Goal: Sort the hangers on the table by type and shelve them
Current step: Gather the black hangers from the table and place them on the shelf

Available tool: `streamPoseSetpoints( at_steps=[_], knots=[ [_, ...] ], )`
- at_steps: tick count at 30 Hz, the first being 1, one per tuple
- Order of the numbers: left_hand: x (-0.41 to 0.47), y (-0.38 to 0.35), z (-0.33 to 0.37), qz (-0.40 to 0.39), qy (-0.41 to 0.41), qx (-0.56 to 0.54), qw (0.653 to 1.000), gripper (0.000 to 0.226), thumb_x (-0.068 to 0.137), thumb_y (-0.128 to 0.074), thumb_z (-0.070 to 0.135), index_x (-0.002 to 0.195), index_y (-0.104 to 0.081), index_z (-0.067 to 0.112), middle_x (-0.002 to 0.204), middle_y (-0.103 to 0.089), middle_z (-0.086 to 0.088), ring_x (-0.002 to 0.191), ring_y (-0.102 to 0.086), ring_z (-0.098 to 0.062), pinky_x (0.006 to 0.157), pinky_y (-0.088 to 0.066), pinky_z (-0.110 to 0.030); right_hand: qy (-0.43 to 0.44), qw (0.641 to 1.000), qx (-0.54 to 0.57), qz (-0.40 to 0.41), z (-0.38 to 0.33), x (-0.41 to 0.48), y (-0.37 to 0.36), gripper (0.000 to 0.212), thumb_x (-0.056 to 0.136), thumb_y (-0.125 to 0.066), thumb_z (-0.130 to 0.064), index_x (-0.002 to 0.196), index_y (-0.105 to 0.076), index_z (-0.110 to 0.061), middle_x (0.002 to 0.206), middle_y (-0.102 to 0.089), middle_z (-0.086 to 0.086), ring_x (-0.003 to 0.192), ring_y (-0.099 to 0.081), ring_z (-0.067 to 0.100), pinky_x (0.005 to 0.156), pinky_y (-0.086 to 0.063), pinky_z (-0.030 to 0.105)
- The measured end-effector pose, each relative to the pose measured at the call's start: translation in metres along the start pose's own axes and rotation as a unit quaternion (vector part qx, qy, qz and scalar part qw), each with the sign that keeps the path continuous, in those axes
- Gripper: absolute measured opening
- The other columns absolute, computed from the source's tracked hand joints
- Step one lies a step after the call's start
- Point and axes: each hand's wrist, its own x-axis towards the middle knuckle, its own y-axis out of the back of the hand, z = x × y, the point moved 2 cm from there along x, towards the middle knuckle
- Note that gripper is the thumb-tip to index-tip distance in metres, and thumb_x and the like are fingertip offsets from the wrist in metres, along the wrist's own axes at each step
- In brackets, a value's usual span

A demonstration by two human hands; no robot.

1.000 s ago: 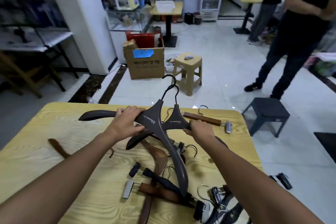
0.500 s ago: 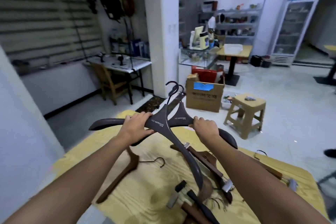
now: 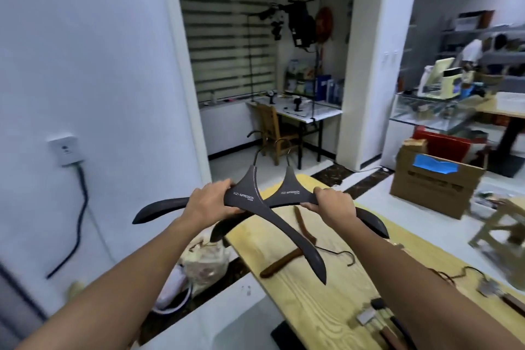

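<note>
Two dark wide-shouldered hangers with white lettering are held up in the air over the table's left end. My left hand (image 3: 211, 202) grips the nearer dark hanger (image 3: 247, 196) just left of its neck. My right hand (image 3: 332, 203) grips the second dark hanger (image 3: 289, 193) on its right arm. The two hangers cross each other, hooks pointing up. On the yellow wooden table (image 3: 326, 293) lies a brown wooden hanger (image 3: 287, 261), and clip hangers (image 3: 377, 312) show at the lower right.
A white wall with a socket and cable (image 3: 66, 150) stands close on the left. A plastic bag (image 3: 204, 264) sits on the floor by the table. A cardboard box (image 3: 434, 182), a stool (image 3: 505, 224) and a desk with a chair (image 3: 298, 113) lie beyond.
My view has swung to the left, toward the white wall. Both hands still hold the two dark hangers, now carried over the table's left end.
</note>
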Motion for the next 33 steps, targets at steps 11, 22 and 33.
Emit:
streamPoseSetpoints(
  at_steps=[11, 22, 33],
  knots=[
    [-0.138, 0.091, -0.126, 0.057, 0.179, 0.043, 0.981, 0.054, 0.072, -0.065, 0.061, 0.114, -0.049, 0.031, 0.106, -0.066, 0.009, 0.102, -0.06, -0.019, 0.082, -0.046, -0.037, 0.164, 0.98, 0.094, 0.061, -0.2, 0.01, 0.016, 0.047, 0.085, -0.047, -0.067, 0.107, -0.05, -0.026, 0.089, -0.07, -0.001, 0.083, -0.067, 0.025, 0.057, -0.04, 0.028],
    [-0.293, 0.15, -0.174, 0.121, 0.395, 0.096, 0.906, 0.05, 0.072, -0.067, 0.058, 0.111, -0.051, 0.031, 0.107, -0.066, 0.009, 0.105, -0.059, -0.019, 0.075, -0.039, -0.032, 0.379, 0.905, 0.169, 0.089, -0.374, -0.011, 0.029, 0.052, 0.082, -0.045, -0.071, 0.109, -0.054, -0.027, 0.094, -0.07, -0.004, 0.089, -0.066, 0.024, 0.063, -0.039, 0.029],
    [-0.458, 0.16, -0.128, 0.145, 0.587, 0.146, 0.783, 0.062, 0.073, -0.065, 0.059, 0.124, -0.048, 0.028, 0.123, -0.061, 0.006, 0.116, -0.055, -0.018, 0.09, -0.046, -0.04, 0.555, 0.805, 0.193, 0.082, -0.479, -0.096, 0.041, 0.055, 0.082, -0.044, -0.071, 0.11, -0.056, -0.026, 0.093, -0.07, -0.001, 0.089, -0.067, 0.024, 0.065, -0.044, 0.029]
  ],
)
